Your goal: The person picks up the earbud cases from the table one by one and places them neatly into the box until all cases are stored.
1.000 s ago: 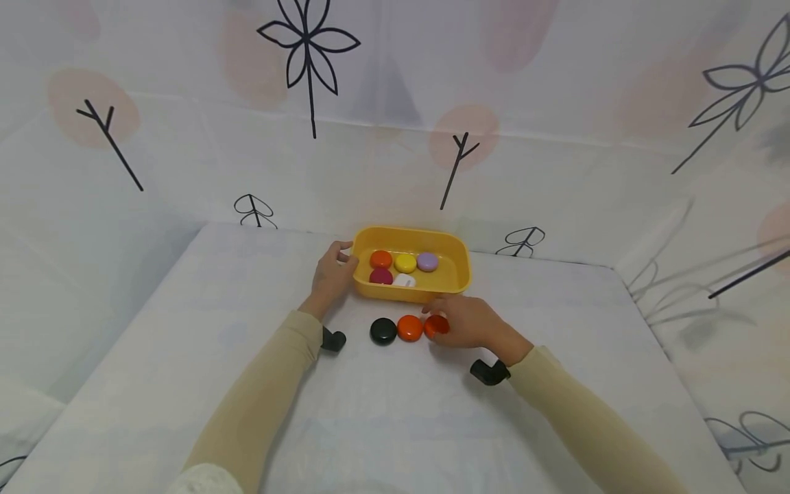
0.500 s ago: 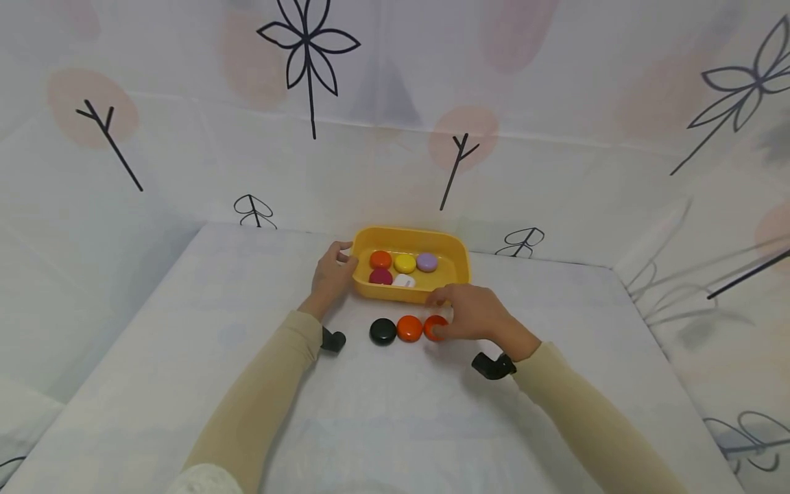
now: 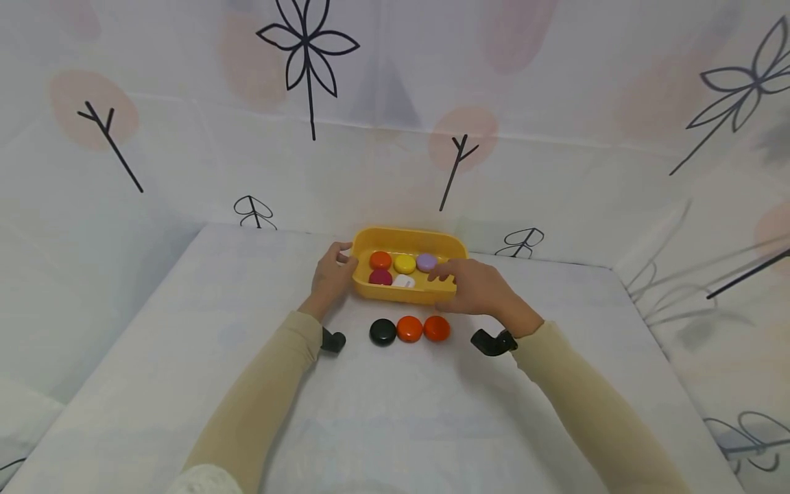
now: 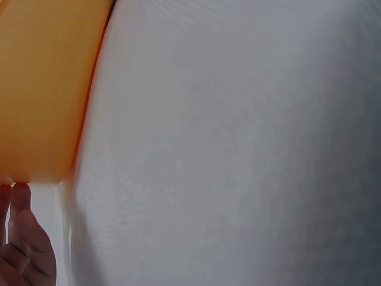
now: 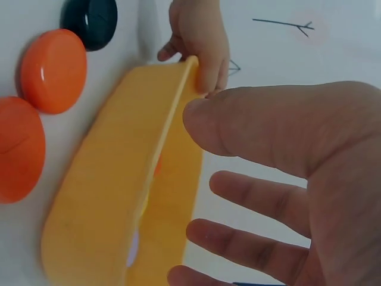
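A yellow tray (image 3: 401,293) holds an orange-red disc (image 3: 380,260), a yellow disc (image 3: 404,263), a lilac disc (image 3: 426,262), a dark red disc (image 3: 380,276) and a white piece (image 3: 404,280). At its left end, my left hand (image 3: 332,273) touches the outer wall with its fingertips. My right hand (image 3: 478,287) hovers over the tray's right part, hiding that corner; the right wrist view shows its fingers spread and holding nothing. In front of the tray lie a black disc (image 3: 383,332), an orange disc (image 3: 410,328) and a second orange disc (image 3: 437,328) in a row.
A white cloth covers the table (image 3: 395,418). Behind it rises a pale backdrop (image 3: 382,178) printed with line-drawn flowers and twigs, close to the tray's far side. Black mounts sit at both wrists, the right one (image 3: 492,342) standing off the table.
My right hand has let go of the right-hand orange disc, leaving it in the row, and has risen forward over the tray's right part. The left hand stays put.
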The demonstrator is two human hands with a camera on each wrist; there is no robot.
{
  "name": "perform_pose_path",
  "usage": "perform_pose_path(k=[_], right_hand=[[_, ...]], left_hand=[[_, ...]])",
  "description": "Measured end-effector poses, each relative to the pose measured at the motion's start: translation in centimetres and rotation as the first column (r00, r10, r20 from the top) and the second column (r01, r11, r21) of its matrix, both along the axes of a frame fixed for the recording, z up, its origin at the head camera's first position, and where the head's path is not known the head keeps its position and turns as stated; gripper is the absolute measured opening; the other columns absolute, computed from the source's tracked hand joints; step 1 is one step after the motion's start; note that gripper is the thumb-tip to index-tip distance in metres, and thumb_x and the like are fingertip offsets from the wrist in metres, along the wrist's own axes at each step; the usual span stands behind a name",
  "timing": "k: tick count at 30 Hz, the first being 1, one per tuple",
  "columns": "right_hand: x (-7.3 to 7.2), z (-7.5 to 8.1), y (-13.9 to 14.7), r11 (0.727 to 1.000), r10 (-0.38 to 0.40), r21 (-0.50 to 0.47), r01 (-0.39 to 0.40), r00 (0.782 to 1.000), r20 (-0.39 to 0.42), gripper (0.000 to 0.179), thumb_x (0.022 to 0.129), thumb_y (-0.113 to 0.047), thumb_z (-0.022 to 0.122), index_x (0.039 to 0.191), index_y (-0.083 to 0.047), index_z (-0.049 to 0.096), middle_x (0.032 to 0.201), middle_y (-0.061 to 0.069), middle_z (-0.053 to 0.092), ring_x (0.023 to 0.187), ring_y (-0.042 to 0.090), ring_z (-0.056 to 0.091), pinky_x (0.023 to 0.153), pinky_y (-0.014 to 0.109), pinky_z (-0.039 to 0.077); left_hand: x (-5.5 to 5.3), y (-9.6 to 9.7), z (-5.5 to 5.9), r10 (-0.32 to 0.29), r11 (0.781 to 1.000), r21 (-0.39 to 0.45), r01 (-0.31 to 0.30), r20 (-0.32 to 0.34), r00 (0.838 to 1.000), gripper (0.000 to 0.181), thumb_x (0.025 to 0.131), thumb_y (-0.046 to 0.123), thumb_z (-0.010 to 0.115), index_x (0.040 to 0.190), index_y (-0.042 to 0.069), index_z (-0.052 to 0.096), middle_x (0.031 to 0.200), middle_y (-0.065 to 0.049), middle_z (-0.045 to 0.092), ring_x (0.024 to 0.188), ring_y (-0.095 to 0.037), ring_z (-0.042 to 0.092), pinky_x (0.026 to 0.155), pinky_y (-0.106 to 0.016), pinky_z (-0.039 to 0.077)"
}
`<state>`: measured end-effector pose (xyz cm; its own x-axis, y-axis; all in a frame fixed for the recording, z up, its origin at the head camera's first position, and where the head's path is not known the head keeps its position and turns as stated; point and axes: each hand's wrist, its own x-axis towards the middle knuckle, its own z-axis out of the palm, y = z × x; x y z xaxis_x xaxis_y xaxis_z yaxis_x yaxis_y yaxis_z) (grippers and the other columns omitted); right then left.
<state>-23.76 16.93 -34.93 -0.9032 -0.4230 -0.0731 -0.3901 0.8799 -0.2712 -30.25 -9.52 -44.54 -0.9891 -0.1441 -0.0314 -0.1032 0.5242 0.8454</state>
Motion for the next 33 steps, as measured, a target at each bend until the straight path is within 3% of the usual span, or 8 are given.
perform_pose_path(k=[9,20,33], right_hand=[[-2.0,0.1,-0.3,0.997,-0.013,-0.074,0.017,0.999,0.051,0.037,0.07,-0.036,0.066,0.105,-0.028,0.059,0.105,-0.002,0.056,0.093,0.018,0.051,0.074,0.036,0.047],[-4.5,-1.0,-0.6,0.99,0.008,-0.139,0.001,0.997,0.07,0.04,0.072,-0.029,0.064,0.11,-0.021,0.057,0.114,0.004,0.056,0.1,0.02,0.048,0.082,0.038,0.046],[-7.0,-3.4,-0.9,0.981,-0.086,-0.17,0.097,0.994,0.074,0.041,0.074,-0.033,0.064,0.11,-0.015,0.058,0.111,0.006,0.054,0.103,0.027,0.047,0.085,0.04,0.043]], left_hand=[[-0.1,0.0,-0.1,0.003,1.0,-0.005,-0.003,-0.004,1.0,0.041,0.08,0.037,0.046,0.12,0.031,0.044,0.1,0.001,0.051,0.079,-0.018,0.05,0.065,-0.027,0.046],[0.0,0.1,0.1,0.002,1.0,-0.005,-0.002,0.012,1.0,0.04,0.081,0.037,0.047,0.12,0.031,0.043,0.1,0.002,0.051,0.081,-0.018,0.05,0.067,-0.027,0.047],[0.0,-0.1,0.1,-0.006,1.0,-0.004,0.006,-0.005,1.0,0.04,0.08,0.034,0.047,0.12,0.031,0.044,0.1,0.001,0.052,0.078,-0.018,0.05,0.063,-0.027,0.044]])
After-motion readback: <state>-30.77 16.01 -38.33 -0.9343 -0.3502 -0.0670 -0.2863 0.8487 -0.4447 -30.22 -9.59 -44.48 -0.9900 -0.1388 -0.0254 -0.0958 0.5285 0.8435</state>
